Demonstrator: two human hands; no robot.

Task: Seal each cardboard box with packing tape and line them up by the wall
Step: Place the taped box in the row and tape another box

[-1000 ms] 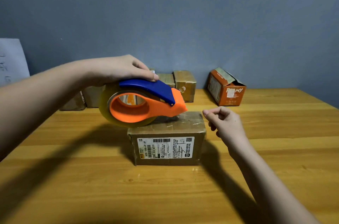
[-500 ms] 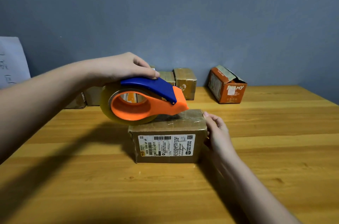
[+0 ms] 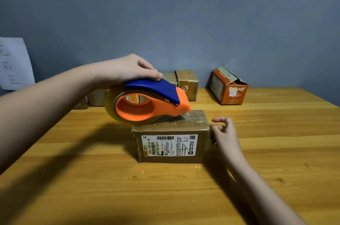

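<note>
The left hand [image 3: 127,70] grips a tape dispenser [image 3: 147,104], its nose on the cardboard box [image 3: 172,137]. The right hand [image 3: 225,135], fingers loosely curled and holding nothing, is just beside the box's right end.

**Layout on table, head view**

Labelled box [image 3: 171,138] sits on the table [image 3: 276,151] at centre, well in front of the wall [image 3: 184,22]. Tape dispenser [image 3: 145,105] is over the box's left top, nose touching the top face; left hand [image 3: 125,72] on top of dispenser. Right hand [image 3: 225,135] just beside the box's right end. Behind: row of boxes [image 3: 186,82] along the wall; opened box [image 3: 229,86] to their right. Paper sheet [image 3: 14,64] on wall, far left.
</note>
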